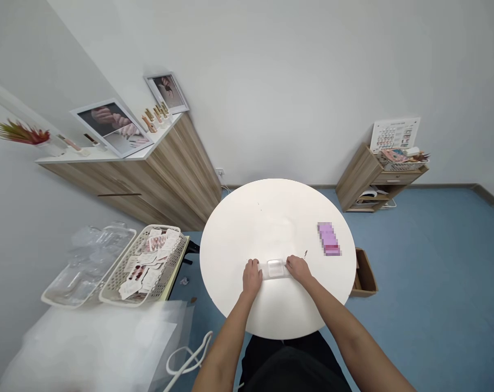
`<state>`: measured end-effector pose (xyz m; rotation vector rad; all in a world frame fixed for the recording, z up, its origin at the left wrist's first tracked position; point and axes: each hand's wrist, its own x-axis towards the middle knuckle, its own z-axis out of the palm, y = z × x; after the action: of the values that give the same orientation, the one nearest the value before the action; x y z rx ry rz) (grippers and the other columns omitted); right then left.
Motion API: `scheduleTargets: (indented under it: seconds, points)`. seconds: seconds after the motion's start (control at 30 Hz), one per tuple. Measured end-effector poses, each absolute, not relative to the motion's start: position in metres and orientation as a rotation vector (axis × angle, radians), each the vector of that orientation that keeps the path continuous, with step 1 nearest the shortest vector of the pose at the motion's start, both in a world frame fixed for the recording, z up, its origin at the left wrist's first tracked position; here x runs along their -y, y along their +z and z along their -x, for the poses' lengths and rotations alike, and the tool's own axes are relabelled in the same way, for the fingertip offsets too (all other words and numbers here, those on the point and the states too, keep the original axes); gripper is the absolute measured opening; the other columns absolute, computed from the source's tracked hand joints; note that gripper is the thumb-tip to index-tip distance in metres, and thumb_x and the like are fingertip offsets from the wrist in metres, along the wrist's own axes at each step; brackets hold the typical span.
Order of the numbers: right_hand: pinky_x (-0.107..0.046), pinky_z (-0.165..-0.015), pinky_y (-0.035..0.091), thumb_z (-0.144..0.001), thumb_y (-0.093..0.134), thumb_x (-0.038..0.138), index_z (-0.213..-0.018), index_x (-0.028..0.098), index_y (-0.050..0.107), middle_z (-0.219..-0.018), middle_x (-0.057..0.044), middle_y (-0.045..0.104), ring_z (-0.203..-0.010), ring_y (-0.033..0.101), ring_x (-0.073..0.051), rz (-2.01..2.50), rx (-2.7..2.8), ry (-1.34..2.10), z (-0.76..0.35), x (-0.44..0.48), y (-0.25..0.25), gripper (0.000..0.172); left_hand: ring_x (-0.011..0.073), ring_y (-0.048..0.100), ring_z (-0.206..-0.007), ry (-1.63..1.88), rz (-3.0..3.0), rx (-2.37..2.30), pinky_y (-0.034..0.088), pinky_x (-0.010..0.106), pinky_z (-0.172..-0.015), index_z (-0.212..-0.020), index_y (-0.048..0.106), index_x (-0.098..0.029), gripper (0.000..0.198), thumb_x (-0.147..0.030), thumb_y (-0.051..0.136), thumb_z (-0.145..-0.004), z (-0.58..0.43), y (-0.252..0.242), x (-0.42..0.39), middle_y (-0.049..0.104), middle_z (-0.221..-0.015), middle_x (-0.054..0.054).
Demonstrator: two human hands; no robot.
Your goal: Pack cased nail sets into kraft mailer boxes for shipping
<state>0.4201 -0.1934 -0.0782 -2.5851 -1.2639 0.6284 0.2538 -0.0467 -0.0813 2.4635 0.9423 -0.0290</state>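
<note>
Decor and storage are lining the room I am watching from afar.
On the left I am seeing a wood-grain cabinet (184,171), its white top carrying a larger picture frame (112,130), a smaller picture frame (167,92) and gold-topped bottles (158,113), while a red-and-green plant (22,132) is spreading at the far end. To the right, a small wooden shelf unit (355,177) is standing by the wall (279,92), holding up a white display board (397,133) and a filled white basket (400,165); a brown box (366,272) is sitting on the blue floor (434,261), and a white cord (185,369) is looping at lower left.
</note>
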Motion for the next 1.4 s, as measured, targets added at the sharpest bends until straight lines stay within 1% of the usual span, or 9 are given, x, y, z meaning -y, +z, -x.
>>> scheduleTargets:
  seconds: [0.2, 0.37, 0.47, 0.57, 0.7, 0.83, 1.03, 1.23, 1.4]
  points:
    - [-0.027, -0.075, 0.038, -0.089, 0.049, 0.017, -0.089, 0.018, 0.062, -0.098, -0.006, 0.064, -0.092, 0.059, -0.019, 2.608, 1.274, 0.624, -0.421, 0.184, -0.088, 0.014, 0.023, 0.04, -0.133, 0.135, -2.99, -0.109, 0.022, 0.047, -0.114, -0.135, 0.043, -0.02, 0.051, -0.007, 0.038, -0.086, -0.247, -0.097, 0.066, 0.05, -0.14, 0.009]
    - [-0.035, -0.09, 0.039, -0.085, 0.049, 0.01, -0.098, 0.017, 0.061, -0.103, -0.009, 0.063, -0.097, 0.057, -0.022, 2.645, 1.348, 0.439, -0.415, 0.185, -0.084, 0.019, 0.0242, 0.03, -0.141, 0.025, -3.079, -0.107, 0.02, 0.049, -0.116, -0.145, 0.032, -0.017, 0.055, -0.01, 0.032, -0.09, -0.246, -0.116, 0.067, 0.036, -0.152, 0.008]
    - [-0.048, -0.11, 0.023, -0.086, 0.047, 0.012, -0.107, 0.02, 0.059, -0.113, -0.01, 0.062, -0.111, 0.052, -0.025, 2.489, 1.552, 0.214, -0.403, 0.195, -0.086, 0.025, 0.0236, 0.035, -0.139, -0.009, -3.072, -0.105, 0.023, 0.048, -0.115, -0.144, 0.034, -0.019, 0.054, -0.012, 0.032, -0.091, -0.249, -0.118, 0.064, 0.04, -0.15, 0.007]
    - [-0.054, -0.115, 0.012, -0.086, 0.052, 0.022, -0.118, 0.019, 0.055, -0.126, -0.012, 0.058, -0.122, 0.046, -0.027, 2.305, 1.751, 0.176, -0.39, 0.205, -0.096, 0.032, 0.0235, 0.04, -0.136, -0.034, -3.027, -0.107, 0.025, 0.048, -0.115, -0.142, 0.037, -0.02, 0.052, -0.013, 0.035, -0.09, -0.255, -0.115, 0.06, 0.045, -0.146, 0.008]
    - [-0.049, -0.114, 0.021, -0.083, 0.049, 0.013, -0.125, 0.015, 0.051, -0.134, -0.016, 0.053, -0.125, 0.046, -0.027, 2.328, 1.727, 0.162, -0.383, 0.204, -0.109, 0.042, 0.0249, 0.044, -0.132, -0.072, -2.923, -0.092, 0.03, 0.046, -0.112, -0.136, 0.042, -0.018, 0.055, -0.011, 0.044, -0.082, -0.267, -0.104, 0.054, 0.051, -0.14, 0.011]
    - [-0.042, -0.105, 0.035, -0.079, 0.04, 0.0, -0.112, 0.016, 0.055, -0.115, -0.011, 0.063, -0.108, 0.056, -0.022, 2.332, 1.653, 0.253, -0.388, 0.194, -0.101, 0.04, 0.0259, 0.053, -0.121, -0.09, -2.781, -0.114, 0.035, 0.044, -0.108, -0.123, 0.049, -0.017, 0.05, -0.007, 0.05, -0.074, -0.275, -0.086, 0.048, 0.06, -0.123, 0.012]
    - [-0.026, -0.07, 0.044, -0.078, 0.045, 0.006, -0.105, 0.019, 0.054, -0.107, -0.005, 0.06, -0.083, 0.058, -0.016, 2.343, 1.454, 0.55, -0.391, 0.202, -0.077, 0.032, 0.0174, 0.063, -0.083, -0.142, -2.508, -0.291, 0.051, 0.032, -0.077, -0.109, 0.054, -0.024, 0.035, -0.016, 0.054, -0.076, -0.266, -0.07, 0.047, 0.057, -0.112, 0.004]
    - [-0.028, -0.082, 0.038, -0.083, 0.045, 0.01, -0.1, 0.02, 0.057, -0.096, -0.004, 0.063, -0.09, 0.058, -0.018, 2.341, 1.451, 0.583, -0.404, 0.196, -0.067, 0.022, 0.0153, 0.062, -0.084, -0.038, -2.541, -0.272, 0.03, 0.043, -0.111, -0.103, 0.052, -0.026, 0.02, -0.02, 0.049, -0.085, -0.269, -0.067, 0.038, 0.065, -0.09, -0.004]
    - [-0.031, -0.085, 0.033, -0.084, 0.046, 0.013, -0.109, 0.02, 0.053, -0.089, -0.003, 0.066, -0.086, 0.059, -0.02, 2.487, 1.408, 0.578, -0.419, 0.175, -0.065, 0.027, 0.0169, 0.061, -0.083, -0.013, -2.55, -0.462, 0.038, 0.041, -0.102, -0.104, 0.051, -0.026, 0.017, -0.023, 0.045, -0.089, -0.288, -0.073, 0.029, 0.065, -0.086, -0.004]
